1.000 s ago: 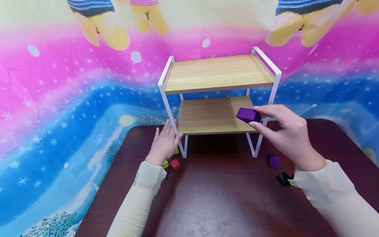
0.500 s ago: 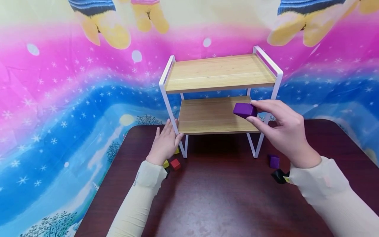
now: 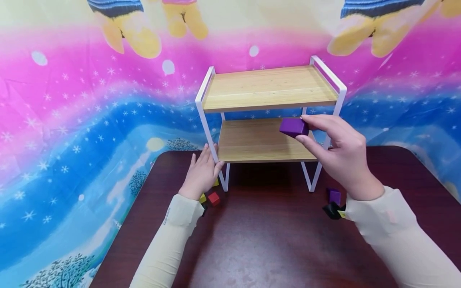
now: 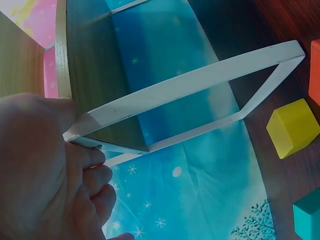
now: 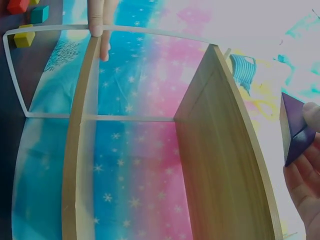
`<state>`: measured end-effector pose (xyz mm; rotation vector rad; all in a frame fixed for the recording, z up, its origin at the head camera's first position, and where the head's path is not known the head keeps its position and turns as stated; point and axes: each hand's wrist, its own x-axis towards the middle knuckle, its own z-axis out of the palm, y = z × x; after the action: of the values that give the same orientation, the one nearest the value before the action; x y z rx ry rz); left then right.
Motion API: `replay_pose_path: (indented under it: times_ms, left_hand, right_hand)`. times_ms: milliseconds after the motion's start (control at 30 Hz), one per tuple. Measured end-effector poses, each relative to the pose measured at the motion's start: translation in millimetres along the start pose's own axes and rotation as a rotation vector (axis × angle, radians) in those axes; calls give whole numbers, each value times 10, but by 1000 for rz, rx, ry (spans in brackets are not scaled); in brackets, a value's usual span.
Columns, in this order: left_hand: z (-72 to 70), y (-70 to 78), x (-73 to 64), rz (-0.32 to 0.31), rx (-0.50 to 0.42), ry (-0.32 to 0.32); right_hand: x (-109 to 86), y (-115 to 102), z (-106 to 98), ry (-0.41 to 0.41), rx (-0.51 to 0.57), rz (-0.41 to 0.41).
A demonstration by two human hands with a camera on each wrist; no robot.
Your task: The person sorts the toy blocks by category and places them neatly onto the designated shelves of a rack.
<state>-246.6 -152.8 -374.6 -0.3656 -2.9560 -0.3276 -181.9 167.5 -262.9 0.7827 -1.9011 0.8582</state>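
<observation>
A purple block (image 3: pixel 292 127) is pinched between the thumb and fingers of my right hand (image 3: pixel 345 154), held up in front of the right part of a two-tier wooden shelf (image 3: pixel 264 148) with a white frame. The block also shows at the right edge of the right wrist view, beyond the shelf's upper board (image 5: pixel 220 135). My left hand (image 3: pixel 199 174) grips the shelf's front left leg at the lower board. Its thumb lies across the front and its fingers along the outer side. In the left wrist view its fingertips (image 4: pixel 102 175) lie near the white frame.
A red block (image 3: pixel 213 199) and yellow blocks (image 4: pixel 295 127) lie on the dark table by the left leg, with a teal-looking block (image 4: pixel 307 215) in the wrist view. Right of the shelf lie another purple block (image 3: pixel 334 196) and a black piece (image 3: pixel 332 210). A printed cloth hangs behind.
My right hand has moved left and slightly up with the purple block, nearer the gap between the boards. My left hand stays at the leg.
</observation>
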Motion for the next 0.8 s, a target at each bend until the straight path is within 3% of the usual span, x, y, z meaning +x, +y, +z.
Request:
replay_pose_path:
  times_ms: [233, 800]
  left_hand:
    - [13, 4, 6, -5, -9, 2]
    - [-17, 0, -11, -14, -23, -12]
  right_hand:
    - [107, -188, 12, 16, 30, -13]
    - [294, -255, 68, 13, 19, -83]
